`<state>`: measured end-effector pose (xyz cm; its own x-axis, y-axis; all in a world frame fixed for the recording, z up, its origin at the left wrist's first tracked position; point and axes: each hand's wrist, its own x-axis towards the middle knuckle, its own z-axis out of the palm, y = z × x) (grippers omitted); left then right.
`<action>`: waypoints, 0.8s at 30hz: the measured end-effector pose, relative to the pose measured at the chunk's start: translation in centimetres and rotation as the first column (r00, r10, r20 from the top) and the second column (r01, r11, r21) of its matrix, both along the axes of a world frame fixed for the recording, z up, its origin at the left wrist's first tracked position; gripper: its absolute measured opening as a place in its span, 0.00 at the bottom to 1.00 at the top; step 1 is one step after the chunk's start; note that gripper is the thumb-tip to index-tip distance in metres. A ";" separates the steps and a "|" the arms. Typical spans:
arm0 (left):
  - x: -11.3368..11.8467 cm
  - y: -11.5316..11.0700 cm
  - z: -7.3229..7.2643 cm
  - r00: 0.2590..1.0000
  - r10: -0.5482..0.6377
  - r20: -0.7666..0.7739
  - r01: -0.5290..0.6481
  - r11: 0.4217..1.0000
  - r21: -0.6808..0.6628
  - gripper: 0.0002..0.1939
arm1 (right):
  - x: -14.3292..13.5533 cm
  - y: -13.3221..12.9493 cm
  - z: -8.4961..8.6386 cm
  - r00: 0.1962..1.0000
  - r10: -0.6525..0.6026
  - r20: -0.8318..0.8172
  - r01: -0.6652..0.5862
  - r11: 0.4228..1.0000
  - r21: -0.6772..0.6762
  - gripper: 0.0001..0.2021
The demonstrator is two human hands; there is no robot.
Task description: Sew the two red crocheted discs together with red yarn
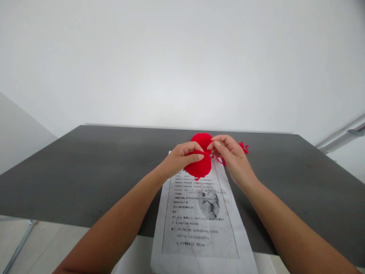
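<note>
A red piece that looks crocheted or knitted (199, 166), with two rounded lobes meeting at a narrow middle, is held just above the far end of a printed sheet of paper (182, 213). My left hand (185, 155) pinches it between thumb and fingers near that middle. My right hand (229, 152) is closed at the right side of the middle, thumb and fingertips together; what lies between them is too small to make out. Crinkled red yarn (243, 147) trails behind and under my right hand. A short red tail hangs off the lower lobe.
The dark grey table (85, 171) reaches back to a white wall (171, 68). The paper, with printed text and a dark oval picture, hangs over the table's near edge. A metal pole (346, 137) stands at the right, and a metal leg (21, 243) shows at lower left.
</note>
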<state>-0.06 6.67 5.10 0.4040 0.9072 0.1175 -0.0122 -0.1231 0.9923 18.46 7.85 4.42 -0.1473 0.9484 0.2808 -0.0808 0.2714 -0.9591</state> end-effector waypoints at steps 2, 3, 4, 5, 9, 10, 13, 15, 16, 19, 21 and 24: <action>0.0 0.0 0.1 1.000 0.012 0.002 -0.012 1.000 0.014 0.11 | 0.1 -0.3 0.3 0.995 -0.002 0.098 -0.006 0.996 0.089 0.11; 0.0 -0.1 0.2 1.000 0.024 -0.001 -0.024 0.999 0.021 0.11 | 0.2 -0.5 0.4 0.988 0.015 0.151 -0.034 0.992 0.125 0.12; 0.0 -0.1 0.3 0.999 0.038 -0.008 -0.038 0.999 0.028 0.11 | 0.2 -0.7 0.5 0.980 0.043 0.197 -0.073 0.986 0.148 0.12; 0.0 -0.2 0.4 0.998 0.053 -0.018 -0.053 0.998 0.037 0.11 | 0.3 -0.8 0.6 0.970 0.075 0.231 -0.114 0.980 0.161 0.11; 0.1 -0.3 0.7 0.993 0.091 -0.080 -0.081 0.990 0.115 0.10 | 0.2 -0.9 0.3 0.953 0.138 0.270 -0.192 0.964 0.186 0.07; 0.1 -0.4 0.7 0.990 0.102 -0.092 -0.089 0.987 0.135 0.10 | 0.2 -0.9 0.3 0.952 0.136 0.273 -0.193 0.962 0.192 0.07; 0.3 -0.5 0.7 0.985 0.144 -0.098 -0.127 0.979 0.158 0.11 | 0.0 -0.9 0.3 0.954 0.131 0.270 -0.186 0.964 0.191 0.08; 0.4 -0.5 0.7 0.984 0.158 -0.083 -0.144 0.978 0.149 0.11 | -0.1 -1.0 0.4 0.959 0.130 0.252 -0.180 0.966 0.185 0.08; 0.4 -0.5 0.6 0.985 0.157 -0.074 -0.146 0.979 0.141 0.11 | -0.1 -1.1 0.5 0.961 0.129 0.243 -0.176 0.967 0.183 0.09; 0.4 -0.3 0.4 0.990 0.140 -0.031 -0.136 0.985 0.103 0.10 | -0.2 -1.2 0.6 0.967 0.121 0.225 -0.164 0.969 0.184 0.08; 0.4 -0.1 0.3 0.991 0.131 0.004 -0.131 0.989 0.068 0.09 | -0.2 -1.2 0.6 0.968 0.124 0.218 -0.165 0.969 0.186 0.08; 0.3 0.0 0.2 0.993 0.115 0.037 -0.116 0.993 0.025 0.09 | -0.1 -1.1 0.6 0.970 0.143 0.197 -0.179 0.967 0.179 0.08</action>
